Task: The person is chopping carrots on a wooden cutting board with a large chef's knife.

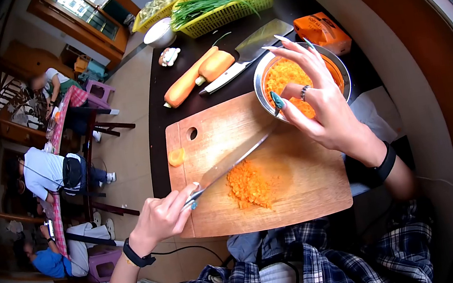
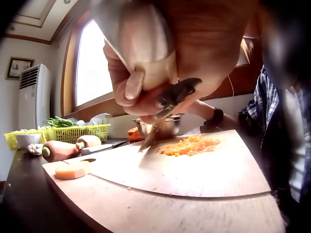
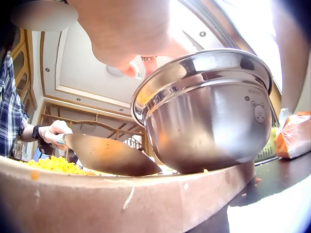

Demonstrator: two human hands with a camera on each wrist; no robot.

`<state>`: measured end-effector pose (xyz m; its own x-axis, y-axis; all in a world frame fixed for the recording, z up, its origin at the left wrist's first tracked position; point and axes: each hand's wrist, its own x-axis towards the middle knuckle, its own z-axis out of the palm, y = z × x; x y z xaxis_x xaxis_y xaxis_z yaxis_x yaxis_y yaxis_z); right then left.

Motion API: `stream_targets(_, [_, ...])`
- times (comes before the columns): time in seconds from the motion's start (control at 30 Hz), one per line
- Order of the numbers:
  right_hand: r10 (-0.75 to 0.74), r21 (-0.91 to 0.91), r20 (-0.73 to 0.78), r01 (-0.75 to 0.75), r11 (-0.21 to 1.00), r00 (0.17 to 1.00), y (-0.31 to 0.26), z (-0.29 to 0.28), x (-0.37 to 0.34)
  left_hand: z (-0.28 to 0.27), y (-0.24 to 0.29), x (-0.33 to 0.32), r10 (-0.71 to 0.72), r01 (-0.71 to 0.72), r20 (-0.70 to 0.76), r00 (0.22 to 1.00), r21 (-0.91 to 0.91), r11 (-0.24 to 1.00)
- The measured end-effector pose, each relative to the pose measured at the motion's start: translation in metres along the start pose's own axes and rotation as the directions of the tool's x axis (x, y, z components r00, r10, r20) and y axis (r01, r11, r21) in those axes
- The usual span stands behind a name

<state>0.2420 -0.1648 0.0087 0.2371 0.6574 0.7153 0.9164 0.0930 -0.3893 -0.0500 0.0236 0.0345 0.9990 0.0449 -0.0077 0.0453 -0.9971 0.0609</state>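
My left hand (image 1: 162, 218) grips the handle of a kitchen knife (image 1: 237, 154), fingers wrapped round it. Its blade slants over the wooden cutting board (image 1: 314, 181), tip by the steel bowl's rim. Beneath the blade lies a heap of finely chopped carrot (image 1: 250, 188). Over the steel bowl (image 3: 209, 126) hovers my right hand (image 1: 317, 101), its thumb and a bent finger close together, other fingers extended. More chopped carrot (image 1: 286, 77) fills the bowl, which leans at the board's corner in the right wrist view. A carrot slice (image 1: 177, 157) sits near the board's hole.
Beyond the board lie a large carrot (image 1: 191, 78), a shorter carrot piece (image 1: 215, 66), a cleaver (image 1: 251, 53) and garlic (image 1: 169, 56). Farther back are a white bowl (image 1: 159, 33), a yellow basket of greens (image 1: 223, 4) and an orange packet (image 1: 323, 33). People sit and stand at left.
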Motion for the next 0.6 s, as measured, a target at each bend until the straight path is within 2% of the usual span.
stream_targets(0.03, [-0.003,-0.005,0.009,0.003,1.0,1.0,0.0,0.0,0.0,-0.001,0.001,-0.004,-0.004,0.004,0.002,1.0,-0.002,1.0])
stream_targets(0.1, [0.001,-0.005,0.012,-0.001,1.0,1.0,-0.001,0.001,-0.001,-0.002,0.002,-0.012,0.082,-0.083,0.02,0.996,0.007,0.997])
stream_targets(0.17, [0.003,-0.006,0.015,-0.003,1.0,1.0,0.0,0.001,-0.001,-0.001,0.003,-0.02,0.075,-0.075,0.025,0.997,0.008,0.997])
stream_targets(0.33, [0.012,-0.006,0.015,-0.012,1.0,1.0,-0.002,0.001,0.0,0.002,-0.001,-0.02,0.018,-0.024,-0.099,0.995,-0.064,0.998])
stream_targets(0.6, [0.004,-0.009,0.004,-0.004,1.0,1.0,0.001,0.002,-0.001,0.01,-0.001,-0.012,-0.046,0.034,-0.089,0.995,-0.131,0.991])
